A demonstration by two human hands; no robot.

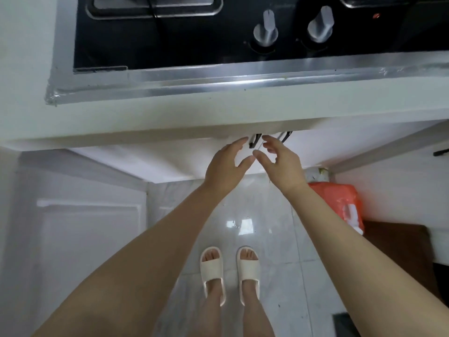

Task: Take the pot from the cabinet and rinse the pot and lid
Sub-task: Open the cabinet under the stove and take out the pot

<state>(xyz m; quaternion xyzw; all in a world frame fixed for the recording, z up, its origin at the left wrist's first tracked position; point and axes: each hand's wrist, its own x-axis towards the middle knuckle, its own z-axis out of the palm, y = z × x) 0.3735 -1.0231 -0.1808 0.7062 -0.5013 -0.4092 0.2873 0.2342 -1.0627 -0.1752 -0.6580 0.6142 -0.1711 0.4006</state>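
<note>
I look straight down at the white cabinet doors (170,159) under the counter. Two dark handles show just below the counter edge: the left handle (254,140) and the right handle (284,136). My left hand (227,164) reaches up with fingers spread, its fingertips just left of the left handle. Close beside it, my right hand (281,161) has its fingers curled apart, just below and between the two handles. Neither hand holds anything. No pot or lid is visible; the doors appear closed.
A black gas hob (194,45) with two silver knobs (266,29) sits in the white counter (121,117) above. An orange plastic bag (340,203) lies on the floor at right, beside a brown mat (401,251). My feet in white slippers (211,271) stand on pale tiles.
</note>
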